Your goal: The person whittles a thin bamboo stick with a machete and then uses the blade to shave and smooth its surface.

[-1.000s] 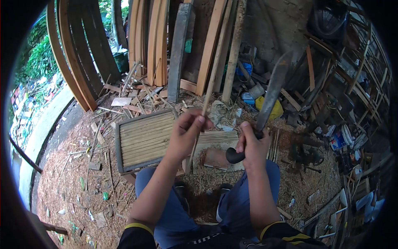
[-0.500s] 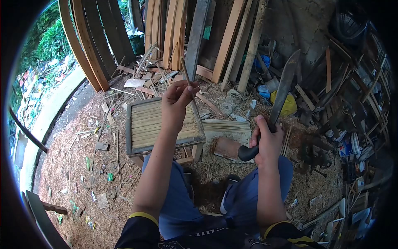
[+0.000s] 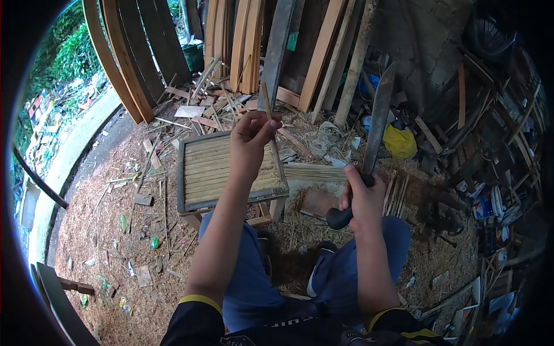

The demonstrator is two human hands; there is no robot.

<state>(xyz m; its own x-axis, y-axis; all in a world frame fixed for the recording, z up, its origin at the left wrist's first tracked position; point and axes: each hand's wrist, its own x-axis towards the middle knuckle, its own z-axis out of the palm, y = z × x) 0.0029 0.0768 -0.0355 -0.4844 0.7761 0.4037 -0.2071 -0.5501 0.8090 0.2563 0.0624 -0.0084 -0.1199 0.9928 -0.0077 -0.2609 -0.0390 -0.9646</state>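
Left grip [image 3: 251,141] pinching stick [image 3: 266,101] by edge of slatted stool [image 3: 209,166]; right grip [image 3: 363,199] wrapped round machete handle [image 3: 339,218]; open gap between.

A stick [image 3: 266,101] is in the left hand [image 3: 252,140], in front of the stool [image 3: 209,166], and a knife [image 3: 380,118] is in the right hand [image 3: 365,199], farther right. Strips [image 3: 314,172] lie just right of the stool. Planks [image 3: 321,55] stand behind the stool, with a bag [image 3: 400,143] to their right.
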